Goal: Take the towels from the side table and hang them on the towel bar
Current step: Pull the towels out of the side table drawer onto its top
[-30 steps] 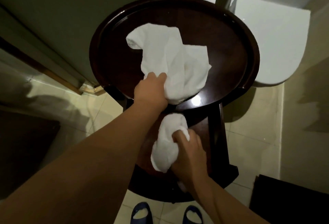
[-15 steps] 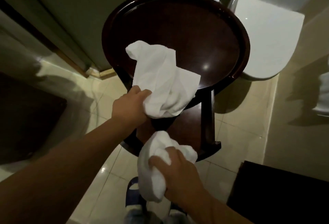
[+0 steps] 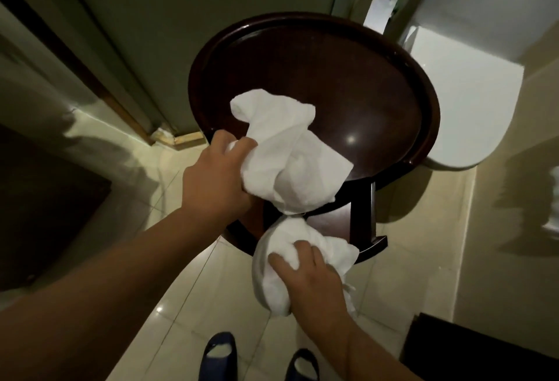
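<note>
Two white crumpled towels: upper towel (image 3: pixel 290 157) clutched in left hand (image 3: pixel 214 181) over round dark desk (image 3: pixel 348 78); lower towel (image 3: pixel 284 262) bunched in right hand (image 3: pixel 311 284) fingers, frame centre-bottom.

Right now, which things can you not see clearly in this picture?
- Towel bar: not in the head view at all.
- Right hand: its palm side is hidden, so how much of the lower towel it encloses is unclear.
- Upper towel: part is hidden behind the left hand.
- Side table: towels and hands cover its lower shelf.
- Shoes: cut off by the bottom edge.
</note>
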Available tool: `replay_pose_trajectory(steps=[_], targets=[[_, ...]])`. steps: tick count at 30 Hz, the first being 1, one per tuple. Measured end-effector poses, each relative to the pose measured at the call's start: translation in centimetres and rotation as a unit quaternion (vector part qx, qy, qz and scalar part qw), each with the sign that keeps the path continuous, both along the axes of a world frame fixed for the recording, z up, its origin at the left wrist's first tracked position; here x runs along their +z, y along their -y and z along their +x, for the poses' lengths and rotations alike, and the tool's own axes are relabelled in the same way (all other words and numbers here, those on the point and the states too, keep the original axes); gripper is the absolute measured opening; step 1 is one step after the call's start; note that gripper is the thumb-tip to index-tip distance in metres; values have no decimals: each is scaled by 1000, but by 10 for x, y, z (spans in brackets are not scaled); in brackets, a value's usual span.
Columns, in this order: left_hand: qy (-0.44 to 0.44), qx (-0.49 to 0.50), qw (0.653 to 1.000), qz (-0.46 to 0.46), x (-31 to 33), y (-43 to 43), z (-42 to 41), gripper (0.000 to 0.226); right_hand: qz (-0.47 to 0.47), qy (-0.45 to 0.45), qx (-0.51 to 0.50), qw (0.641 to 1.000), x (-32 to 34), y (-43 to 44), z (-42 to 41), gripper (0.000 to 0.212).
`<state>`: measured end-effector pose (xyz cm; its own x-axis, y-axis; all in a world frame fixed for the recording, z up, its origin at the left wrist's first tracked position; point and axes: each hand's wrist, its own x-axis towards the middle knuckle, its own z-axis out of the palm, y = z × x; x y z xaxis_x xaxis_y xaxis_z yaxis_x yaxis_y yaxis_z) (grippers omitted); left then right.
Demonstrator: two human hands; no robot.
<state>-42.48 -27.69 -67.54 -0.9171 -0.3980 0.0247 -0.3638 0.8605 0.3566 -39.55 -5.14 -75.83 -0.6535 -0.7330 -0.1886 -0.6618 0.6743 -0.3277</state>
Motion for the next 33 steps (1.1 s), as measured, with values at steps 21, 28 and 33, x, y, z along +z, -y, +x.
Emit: replay_pose_trajectory(steps=[21, 28, 33], targets=[[281, -139, 949, 28, -48, 39, -109, 109, -30, 76, -89, 993, 11, 93, -194, 69], [33, -119, 992, -9, -21, 27, -38, 86, -75, -35, -28, 996, 34, 53, -146, 76], [112, -238, 962, -78, -66, 16, 41, 98, -14, -77, 108, 991, -8, -30, -84, 74]])
